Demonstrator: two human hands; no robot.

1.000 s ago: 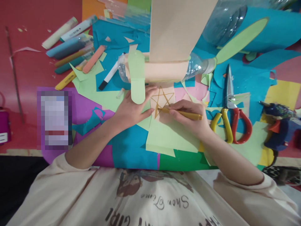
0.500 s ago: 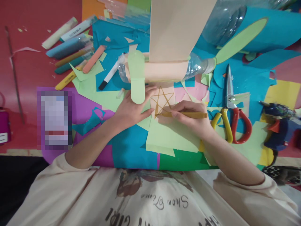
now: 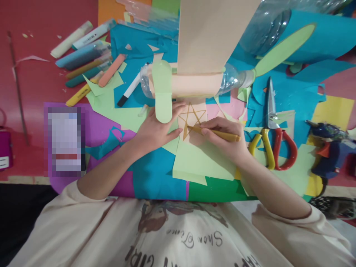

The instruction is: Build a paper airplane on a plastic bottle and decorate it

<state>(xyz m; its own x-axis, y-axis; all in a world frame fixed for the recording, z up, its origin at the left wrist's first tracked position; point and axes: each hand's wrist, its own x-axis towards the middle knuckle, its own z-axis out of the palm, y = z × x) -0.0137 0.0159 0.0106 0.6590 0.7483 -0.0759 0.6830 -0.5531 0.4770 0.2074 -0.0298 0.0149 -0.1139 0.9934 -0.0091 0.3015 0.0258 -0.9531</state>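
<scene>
My right hand [image 3: 224, 137] grips an ochre marker [image 3: 222, 133], its tip on a star outline [image 3: 195, 115] drawn on a peach paper wing [image 3: 182, 115]. That paper sticks out from under a plastic bottle [image 3: 233, 78] wrapped in peach paper, with a second broad peach wing [image 3: 210, 33] on the far side. Fingers spread, my left hand [image 3: 157, 128] lies flat at the near wing's left edge. Above its fingers a light green paper strip [image 3: 163, 107] with rounded ends crosses the bottle's base. A long green paper oval [image 3: 286, 48] reaches out by the bottle's neck.
Scissors [image 3: 274, 126] with red and yellow handles lie right of my right hand. Several markers [image 3: 86, 55] are grouped at the far left, above a blurred phone-like rectangle [image 3: 66, 141]. A dark blue tool [image 3: 329, 155] sits at the right. Coloured paper scraps [image 3: 107, 144] cover the table.
The marker tip has moved up and slightly right from the star's lower left point to its inner lines. My right hand tilted the marker; my left hand stayed in place.
</scene>
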